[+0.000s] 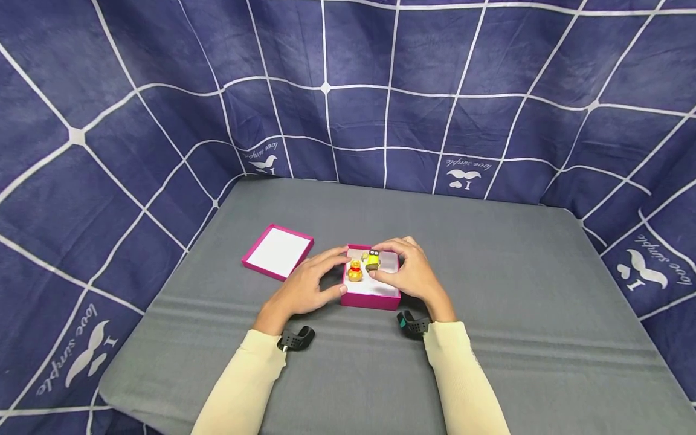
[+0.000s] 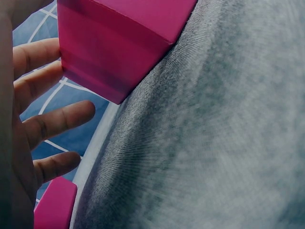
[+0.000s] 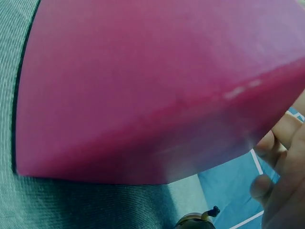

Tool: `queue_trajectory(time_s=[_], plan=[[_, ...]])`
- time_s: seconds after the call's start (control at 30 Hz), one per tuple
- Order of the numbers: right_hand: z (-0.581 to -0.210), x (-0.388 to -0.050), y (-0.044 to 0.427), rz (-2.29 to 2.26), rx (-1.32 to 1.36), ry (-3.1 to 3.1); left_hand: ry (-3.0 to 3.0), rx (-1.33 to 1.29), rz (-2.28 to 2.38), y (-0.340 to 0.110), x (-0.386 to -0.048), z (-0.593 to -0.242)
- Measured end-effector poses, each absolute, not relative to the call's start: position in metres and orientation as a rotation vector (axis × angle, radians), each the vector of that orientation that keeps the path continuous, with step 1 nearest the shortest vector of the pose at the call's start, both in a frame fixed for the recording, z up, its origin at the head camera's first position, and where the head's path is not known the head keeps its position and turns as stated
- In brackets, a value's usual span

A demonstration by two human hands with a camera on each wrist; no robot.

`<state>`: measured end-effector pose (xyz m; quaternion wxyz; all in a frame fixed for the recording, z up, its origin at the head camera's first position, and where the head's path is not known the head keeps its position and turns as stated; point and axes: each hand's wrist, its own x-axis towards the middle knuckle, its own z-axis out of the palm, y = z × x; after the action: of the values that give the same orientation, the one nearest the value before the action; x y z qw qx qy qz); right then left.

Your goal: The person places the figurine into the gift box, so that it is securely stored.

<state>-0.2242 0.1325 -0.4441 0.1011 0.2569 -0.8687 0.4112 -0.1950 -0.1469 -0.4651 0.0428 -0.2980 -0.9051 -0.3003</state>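
Observation:
In the head view, a pink box with a white inside stands on the grey table. A yellow-orange bear figurine with a red top stands upright at its left side. My right hand pinches a yellow Minion figurine between thumb and fingers, over the box and just right of the bear. A small yellow piece shows between the two figurines, too small to tell. My left hand rests against the box's left side; in the left wrist view its fingers are spread, some touching the pink wall.
A pink lid with a white inside lies on the grey table, left of the box. At the bottom of the right wrist view, part of a small yellow and black object shows beside the box. A blue grid-patterned cloth surrounds the table.

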Motion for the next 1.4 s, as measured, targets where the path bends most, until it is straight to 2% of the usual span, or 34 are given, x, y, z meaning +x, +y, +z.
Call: queue_trajectory(time_s=[0.63,1.4], plan=[[-0.441,-0.222,0.123,1.129,0.867,-2.637,-2.75,-0.924,-0.922,-0.147,-0.195,-0.465],[-0.428,-0.216,0.112,0.689,0.709,-2.822,-2.773,-0.918,-0.924,-0.147,-0.194,-0.462]])
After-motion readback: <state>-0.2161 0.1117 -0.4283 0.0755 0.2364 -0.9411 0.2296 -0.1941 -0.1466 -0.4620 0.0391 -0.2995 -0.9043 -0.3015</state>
